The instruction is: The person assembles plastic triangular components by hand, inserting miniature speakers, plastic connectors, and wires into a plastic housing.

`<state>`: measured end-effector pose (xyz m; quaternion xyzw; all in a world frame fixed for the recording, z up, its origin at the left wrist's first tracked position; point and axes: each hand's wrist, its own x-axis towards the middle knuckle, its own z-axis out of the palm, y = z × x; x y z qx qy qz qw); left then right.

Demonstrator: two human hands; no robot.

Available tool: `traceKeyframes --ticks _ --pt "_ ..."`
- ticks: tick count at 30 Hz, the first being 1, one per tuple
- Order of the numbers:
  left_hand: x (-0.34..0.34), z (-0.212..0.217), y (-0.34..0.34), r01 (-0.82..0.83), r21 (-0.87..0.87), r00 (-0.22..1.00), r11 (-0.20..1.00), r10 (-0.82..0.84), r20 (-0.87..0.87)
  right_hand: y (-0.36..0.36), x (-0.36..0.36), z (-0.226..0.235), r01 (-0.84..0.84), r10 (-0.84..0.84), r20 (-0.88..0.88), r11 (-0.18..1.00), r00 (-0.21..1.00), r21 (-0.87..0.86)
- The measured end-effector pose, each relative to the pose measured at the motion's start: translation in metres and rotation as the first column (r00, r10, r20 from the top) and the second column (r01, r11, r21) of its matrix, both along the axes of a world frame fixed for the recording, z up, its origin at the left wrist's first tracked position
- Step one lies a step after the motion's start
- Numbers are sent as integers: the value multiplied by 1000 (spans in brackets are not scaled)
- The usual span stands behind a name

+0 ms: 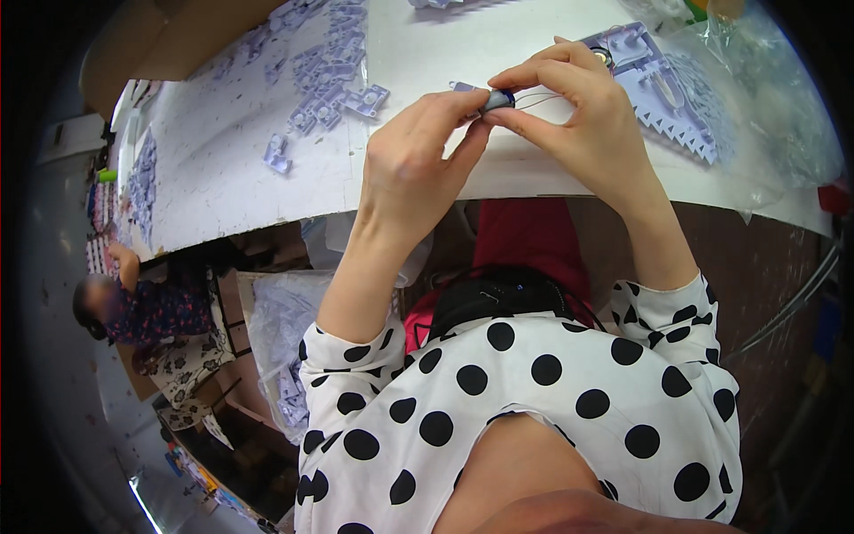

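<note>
One small grey motor [496,100] with thin wires sits pinched between both hands over the white surface [427,169]. Left hand [418,169] closes its grip on the near end; right hand [578,116] grips at 3 o'clock. It looks light, rigid, its wires fragile, so hold the body. Lavender plastic parts [325,89], too many to count, lie at 10 o'clock; one moulded tray [663,93] at 2 o'clock.

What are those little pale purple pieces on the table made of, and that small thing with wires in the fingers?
The pale purple pieces look like moulded plastic: uniform colour, matte sheen, crisp identical shapes. The small part pinched between left hand and right hand seems metal-cased, grey and shiny with a dark blue end, though it is too small to tell for sure. Its thin wires look plastic-coated.
</note>
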<state>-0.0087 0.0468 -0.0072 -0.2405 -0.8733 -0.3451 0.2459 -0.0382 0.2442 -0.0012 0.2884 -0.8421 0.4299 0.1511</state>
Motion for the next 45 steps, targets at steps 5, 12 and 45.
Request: traceKeyframes --ticks 5,12,45 --pt "4 3 -3 21 -67 997 998 -25 -71 3 -1 4 -84 94 131 993 987 -83" --pt "7 3 -6 85 176 979 981 -115 169 18 -8 -6 -174 196 157 974 968 -143" --pt "0 -7 -35 65 38 935 997 -74 348 -6 10 -32 141 -24 -400 954 916 265"
